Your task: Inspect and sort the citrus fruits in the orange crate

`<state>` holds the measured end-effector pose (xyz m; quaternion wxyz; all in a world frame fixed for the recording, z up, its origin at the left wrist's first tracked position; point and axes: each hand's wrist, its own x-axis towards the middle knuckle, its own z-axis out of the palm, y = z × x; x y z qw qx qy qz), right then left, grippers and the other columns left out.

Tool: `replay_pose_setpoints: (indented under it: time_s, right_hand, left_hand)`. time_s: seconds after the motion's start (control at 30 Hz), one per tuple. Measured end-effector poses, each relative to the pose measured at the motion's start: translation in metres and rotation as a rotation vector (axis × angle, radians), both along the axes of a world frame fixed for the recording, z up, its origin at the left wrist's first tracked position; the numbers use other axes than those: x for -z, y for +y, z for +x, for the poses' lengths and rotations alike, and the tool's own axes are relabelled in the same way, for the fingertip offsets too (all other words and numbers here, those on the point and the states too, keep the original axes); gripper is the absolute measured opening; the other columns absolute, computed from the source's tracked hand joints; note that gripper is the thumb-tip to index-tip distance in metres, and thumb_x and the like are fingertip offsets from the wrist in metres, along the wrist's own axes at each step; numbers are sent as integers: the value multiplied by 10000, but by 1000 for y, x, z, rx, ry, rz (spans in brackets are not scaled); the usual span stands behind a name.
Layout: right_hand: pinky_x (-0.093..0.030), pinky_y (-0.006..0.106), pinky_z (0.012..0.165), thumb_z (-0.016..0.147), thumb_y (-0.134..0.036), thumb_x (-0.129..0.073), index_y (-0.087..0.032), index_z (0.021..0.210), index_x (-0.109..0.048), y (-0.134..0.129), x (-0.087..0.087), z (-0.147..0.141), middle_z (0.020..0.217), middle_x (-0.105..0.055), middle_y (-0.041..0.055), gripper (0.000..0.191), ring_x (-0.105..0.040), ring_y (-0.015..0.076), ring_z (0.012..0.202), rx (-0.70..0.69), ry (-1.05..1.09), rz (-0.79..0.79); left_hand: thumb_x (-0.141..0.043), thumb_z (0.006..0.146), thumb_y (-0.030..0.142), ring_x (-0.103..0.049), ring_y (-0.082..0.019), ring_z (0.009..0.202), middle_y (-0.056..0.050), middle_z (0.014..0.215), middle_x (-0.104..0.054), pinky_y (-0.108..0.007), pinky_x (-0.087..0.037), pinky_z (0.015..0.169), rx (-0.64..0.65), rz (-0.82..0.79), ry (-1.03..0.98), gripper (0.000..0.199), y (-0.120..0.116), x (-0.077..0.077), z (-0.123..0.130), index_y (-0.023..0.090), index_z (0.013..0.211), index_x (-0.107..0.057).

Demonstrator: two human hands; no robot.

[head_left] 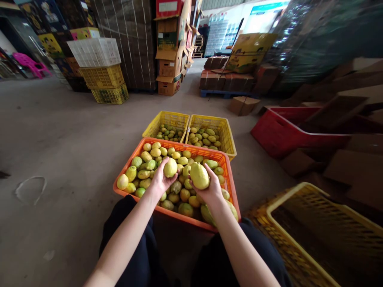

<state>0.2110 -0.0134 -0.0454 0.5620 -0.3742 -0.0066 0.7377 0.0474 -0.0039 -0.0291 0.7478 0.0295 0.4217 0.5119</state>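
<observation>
My left hand (164, 177) is closed around a small, rounded yellow-green lemon (170, 168). In my right hand (212, 184) is a larger, pear-shaped pale yellow lemon (199, 175), gripped with the thumb on its right side. Both hands are above an orange plastic crate (232, 179), which is filled with lemons of mixed green, yellow and brownish skin. A bigger lemon (207, 214) in that crate is partly covered by my right forearm. The held fruits are apart from each other.
Two yellow crates (231, 141) with lemons stand behind the orange one. A yellow basket (299, 191) is at the right, near my knee. Farther right are a red crate (275, 131) and cardboard pieces. Stacked crates (103, 77) and boxes (169, 67) stand at the back.
</observation>
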Motion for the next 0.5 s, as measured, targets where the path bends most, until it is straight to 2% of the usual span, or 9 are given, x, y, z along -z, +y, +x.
replay_pose_setpoints:
  time_s: [0.1,0.2,0.33,0.4,0.5]
  right_hand:
    - [-574,316,472,953,-282,-431,-210,875,-625,4,5,-1,673,-734,65,222,-695,217,555,-30,-50,-129]
    - [-579,321,477,941,-258,-464,-226,879,-619,7,10,-4,666,-730,39,169,-685,211,536,-14,-79,-129]
    - [-588,309,486,918,-244,-564,-236,946,-626,7,15,-6,692,-737,-5,68,-683,187,532,52,-119,-113]
    - [-585,307,481,920,-280,-587,-227,948,-631,6,13,-7,698,-735,-6,74,-678,183,528,53,-123,-107]
    - [-587,314,492,881,-338,-655,-213,906,-637,1,5,-9,700,-726,2,129,-677,185,543,10,-109,-60]
  left_hand:
    - [-508,970,407,-638,-156,530,-93,716,-691,-220,-511,432,30,30,-46,346,1,5,-3,94,991,-654]
    - [-467,981,383,-639,-160,534,-124,805,-726,-225,-494,423,41,40,-142,378,1,10,-5,94,1132,-660]
    - [-522,966,297,-743,-233,834,-126,1099,-743,-299,-605,626,-30,121,-144,362,1,11,-4,199,1302,-614]
    - [-534,964,312,-744,-245,895,-107,1076,-744,-321,-623,682,-59,135,-137,349,1,10,-2,214,1287,-622]
    - [-577,940,361,-734,-207,759,-72,892,-730,-267,-607,584,-84,114,-126,327,0,5,-2,182,1203,-650]
